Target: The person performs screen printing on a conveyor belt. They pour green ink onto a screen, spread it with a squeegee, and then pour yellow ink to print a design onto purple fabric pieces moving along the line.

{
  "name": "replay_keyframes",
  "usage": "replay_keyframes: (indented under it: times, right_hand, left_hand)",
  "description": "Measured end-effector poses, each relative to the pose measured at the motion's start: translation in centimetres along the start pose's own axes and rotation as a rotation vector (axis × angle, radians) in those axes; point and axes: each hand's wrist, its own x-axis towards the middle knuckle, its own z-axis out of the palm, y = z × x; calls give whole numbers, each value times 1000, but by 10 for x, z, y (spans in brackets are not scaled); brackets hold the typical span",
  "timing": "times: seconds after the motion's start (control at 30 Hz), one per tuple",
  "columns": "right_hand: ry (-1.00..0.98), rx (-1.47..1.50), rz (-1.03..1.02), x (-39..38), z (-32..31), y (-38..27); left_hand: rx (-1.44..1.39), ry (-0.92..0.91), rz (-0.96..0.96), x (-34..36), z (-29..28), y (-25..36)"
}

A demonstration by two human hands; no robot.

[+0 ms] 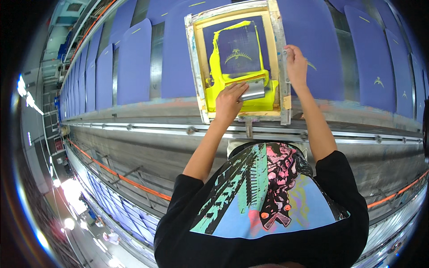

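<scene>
A screen printing frame [191, 62] with a pale wooden border lies on the long table in front of me. Bright yellow ink [214, 58] rings its dark mesh and pools at the near end, around a small arched design [237, 56]. My left hand [229, 102] is closed around a squeegee [254, 90] with a grey metal holder, which rests in the ink near the frame's near end. At the frame's right side, my right hand [296, 67] has its fingers curled on the outer rail, gripping it.
Purple fabric pieces [132, 62] lie in a row along the table, some on the right carrying a small yellow print [379, 81]. A metal rail [170, 129] runs along the near edge. Behind me are an orange bar [120, 170] and another table with purple pieces [120, 205].
</scene>
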Motion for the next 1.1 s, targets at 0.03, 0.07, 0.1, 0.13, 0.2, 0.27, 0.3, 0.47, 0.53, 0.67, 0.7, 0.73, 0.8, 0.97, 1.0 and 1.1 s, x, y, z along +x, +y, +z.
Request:
replay_keyframes:
  times: [0.03,0.07,0.1,0.13,0.2,0.27,0.3,0.47,0.53,0.67,0.7,0.73,0.8,0.97,1.0,1.1]
  right_hand:
    - [1,8,14,-6,6,5]
    - [7,5,8,-9,8,9]
    - [0,17,34,-10,8,14]
    - [-6,30,60,-10,9,18]
    - [8,48,59,-13,13,31]
    - [68,76,8,-16,36,42]
    - [49,64,41,-15,36,44]
    - [27,53,104,-17,31,46]
    - [17,29,133,-16,32,48]
    - [40,-7,103,-13,37,58]
    - [32,-7,112,-13,38,57]
    - [27,-7,122,-13,37,57]
    - [25,-13,134,-12,36,57]
    - [30,3,174,-11,35,54]
    - [33,2,149,-12,36,54]
    - [33,0,117,-17,39,53]
  left_hand:
    - [7,-18,-2,-3,1,-7]
    - [47,-17,3,-2,1,-8]
    - [51,-29,-8,-1,2,-9]
    - [55,-41,-17,1,3,-9]
    - [43,-70,-51,4,4,-9]
    - [76,-64,-26,-2,5,-28]
    - [77,-59,-22,-5,9,-29]
    - [18,-21,-53,-13,14,-25]
    - [5,-41,-59,-29,4,-30]
    - [5,-169,-56,-61,-7,-28]
    - [38,-170,-32,-62,-4,-31]
    - [71,-171,-5,-62,0,-34]
    - [141,-115,52,-51,11,-38]
    - [144,-258,-201,86,11,-75]
    - [214,-283,-141,119,4,-91]
    - [75,-353,-151,201,-13,-127]
